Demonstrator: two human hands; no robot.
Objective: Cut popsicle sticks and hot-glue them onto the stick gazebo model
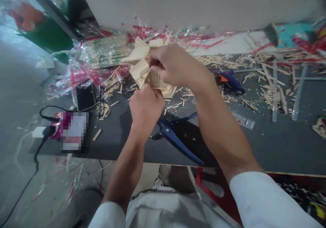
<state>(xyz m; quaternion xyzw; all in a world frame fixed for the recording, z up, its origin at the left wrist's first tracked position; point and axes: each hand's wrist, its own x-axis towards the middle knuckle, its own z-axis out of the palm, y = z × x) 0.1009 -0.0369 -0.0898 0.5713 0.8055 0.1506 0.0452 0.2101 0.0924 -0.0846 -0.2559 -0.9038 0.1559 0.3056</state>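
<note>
A small house-like model (pixel 139 70) built of thin pale wooden sticks stands on the dark table, with several slatted panels at angles. My left hand (pixel 147 102) is closed at its near side, the fingertips pinching the model's front edge. Over the right part of the model, my right hand (pixel 173 65) curls with thumb and forefinger together by a slatted wall. Whatever lies between those fingertips is hidden. Blue-handled cutters (pixel 175 141) lie just nearer to me, below my hands. A blue hot glue gun (pixel 231 80) rests beyond my right forearm.
Stick offcuts (pixel 273 85) litter the table, with clear glue sticks (pixel 275 90) at right. Bundled wooden sticks (pixel 107 50) in plastic wrap lie at back left. A black phone (pixel 86 96), a blurred-out device (pixel 75 131) and cables are at left. A clear ruler (pixel 243 120) lies right.
</note>
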